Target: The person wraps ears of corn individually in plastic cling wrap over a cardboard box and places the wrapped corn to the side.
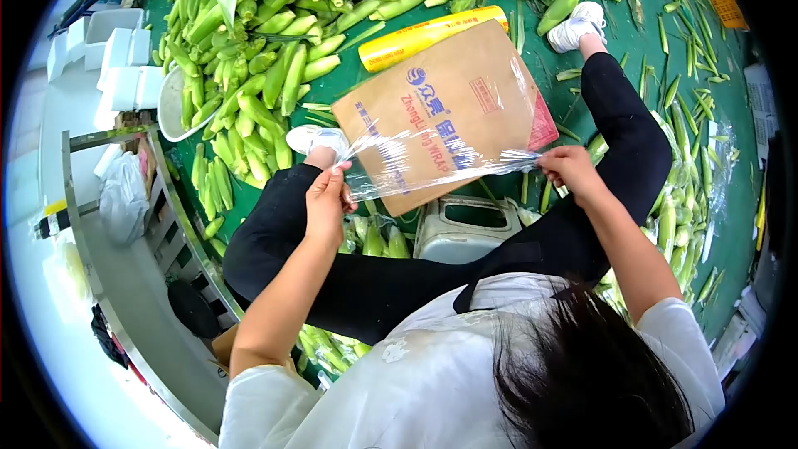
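A sheet of clear plastic wrap [432, 165] is stretched between my two hands, over the lower part of a brown cardboard box [449, 91] with blue and red print. My left hand [328, 197] pinches the wrap's left corner. Its right corner is pinched in my right hand [568, 171]. Behind the box's far edge lies a yellow roll of wrap [432, 38]; whether the sheet is joined to it is hard to see.
Ears of corn in green husks [283, 25] are heaped at the far left and top. Wrapped corn [677, 212] lies on the right. A grey plastic stool [465, 233] shows between my legs. A metal frame [125, 316] stands at left, near white foam boxes [125, 58]. Loose husk leaves litter the green floor.
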The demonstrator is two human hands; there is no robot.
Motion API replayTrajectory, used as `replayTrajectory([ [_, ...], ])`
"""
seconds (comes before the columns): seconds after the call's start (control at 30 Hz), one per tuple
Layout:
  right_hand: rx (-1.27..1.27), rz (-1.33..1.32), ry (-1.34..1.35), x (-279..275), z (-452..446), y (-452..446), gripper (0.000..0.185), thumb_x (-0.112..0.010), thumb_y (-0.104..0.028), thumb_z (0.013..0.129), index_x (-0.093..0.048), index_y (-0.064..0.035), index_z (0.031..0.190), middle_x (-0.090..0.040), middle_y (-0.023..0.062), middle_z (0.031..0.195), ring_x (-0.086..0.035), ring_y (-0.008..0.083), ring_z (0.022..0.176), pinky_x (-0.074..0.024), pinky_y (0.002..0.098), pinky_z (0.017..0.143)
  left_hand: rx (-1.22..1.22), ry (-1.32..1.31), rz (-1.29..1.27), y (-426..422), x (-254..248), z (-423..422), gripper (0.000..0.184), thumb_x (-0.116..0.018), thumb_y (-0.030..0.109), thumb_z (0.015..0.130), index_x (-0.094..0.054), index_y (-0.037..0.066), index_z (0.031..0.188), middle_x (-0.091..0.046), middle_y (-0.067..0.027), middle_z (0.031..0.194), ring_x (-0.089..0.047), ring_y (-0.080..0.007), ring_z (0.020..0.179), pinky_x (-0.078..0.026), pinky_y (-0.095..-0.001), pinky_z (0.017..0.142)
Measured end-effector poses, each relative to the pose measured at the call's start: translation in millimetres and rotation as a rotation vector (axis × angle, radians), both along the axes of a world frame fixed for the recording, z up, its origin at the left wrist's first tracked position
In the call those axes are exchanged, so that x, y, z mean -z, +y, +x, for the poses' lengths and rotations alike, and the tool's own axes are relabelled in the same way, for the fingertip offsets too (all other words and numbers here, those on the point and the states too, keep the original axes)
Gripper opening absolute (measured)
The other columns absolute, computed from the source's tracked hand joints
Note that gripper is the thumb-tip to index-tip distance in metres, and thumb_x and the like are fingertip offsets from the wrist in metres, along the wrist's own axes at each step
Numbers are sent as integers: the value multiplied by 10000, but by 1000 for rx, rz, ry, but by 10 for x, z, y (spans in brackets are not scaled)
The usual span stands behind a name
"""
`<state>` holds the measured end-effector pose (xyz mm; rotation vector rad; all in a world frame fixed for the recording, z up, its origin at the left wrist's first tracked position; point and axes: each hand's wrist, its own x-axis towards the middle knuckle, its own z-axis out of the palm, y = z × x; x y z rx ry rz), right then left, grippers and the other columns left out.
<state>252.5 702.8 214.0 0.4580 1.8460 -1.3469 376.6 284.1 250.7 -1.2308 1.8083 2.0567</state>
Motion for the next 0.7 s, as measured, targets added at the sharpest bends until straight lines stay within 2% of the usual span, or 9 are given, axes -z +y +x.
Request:
replayTrajectory([
  [0.1,-27,25,17,-521,28,146,159,-648,-179,947,-679,-38,879,-576,-32,678,-506,35,580,-369,196,507,53,-142,-51,29,14,101,280,-500,280,1059,-657,51,1089,-500,6,601,-490,-99,479,-412,-240,462],
  [0.17,-17,-58,-88,-557,13,256,180,-650,-186,929,-675,-32,840,-624,28,693,-570,110,610,-437,259,535,196,-245,-116,-88,193,231,256,-507,268,1050,-641,50,1051,-510,-3,609,-489,-100,475,-416,-245,458],
  [0.3,-854,466,504,279,9,301,222,-630,-202,857,-702,7,838,-695,233,879,-671,408,849,-533,497,766,425,-544,58,-11,916,437,182,-592,246,988,-579,65,975,-587,-30,671,-548,-132,508,-459,-288,474],
  [0.37,-1209,719,373,599,-133,125,200,-599,-166,852,-717,-6,875,-703,229,914,-685,380,902,-541,477,815,557,-492,-7,33,1465,552,239,-629,287,970,-577,54,967,-611,-37,700,-568,-142,541,-487,-303,515],
  [0.47,-1321,560,291,1240,-341,269,261,-618,-211,800,-724,19,863,-699,263,916,-691,406,857,-548,482,791,838,-359,-10,-60,1610,682,501,-618,498,963,-595,0,1015,-666,-65,802,-640,-175,743,-530,-345,677],
  [0.5,-1370,522,135,1000,-514,182,272,-610,-211,793,-725,27,856,-700,262,924,-698,387,862,-550,473,793,1051,-632,43,-240,1596,747,785,-527,695,921,-594,-29,1216,-695,-143,1044,-660,-215,948,-520,-410,878],
  [0.57,-1619,624,-160,921,-1091,187,251,-660,-209,766,-745,-7,888,-737,197,922,-718,278,739,-564,402,716,1375,-743,308,-373,822,409,1159,-418,873,821,-278,-24,1542,-493,-249,1457,-510,-315,1336,-389,-445,1105],
  [0.63,-1353,395,-461,902,-1816,372,273,-761,-302,819,-767,-44,910,-757,96,875,-722,198,780,-577,356,699,1580,-710,-203,-836,1082,552,1044,-534,774,812,-338,10,1497,-516,-261,1406,-484,-371,1339,-386,-450,1100],
  [0.7,-1236,368,-807,834,-2613,403,544,-749,-488,863,-668,-84,1217,-729,38,1150,-699,162,1041,-562,304,809,1464,-689,-547,-1028,797,0,751,-688,557,853,-532,38,1372,-629,-241,1258,-582,-371,1220,-487,-435,996],
])
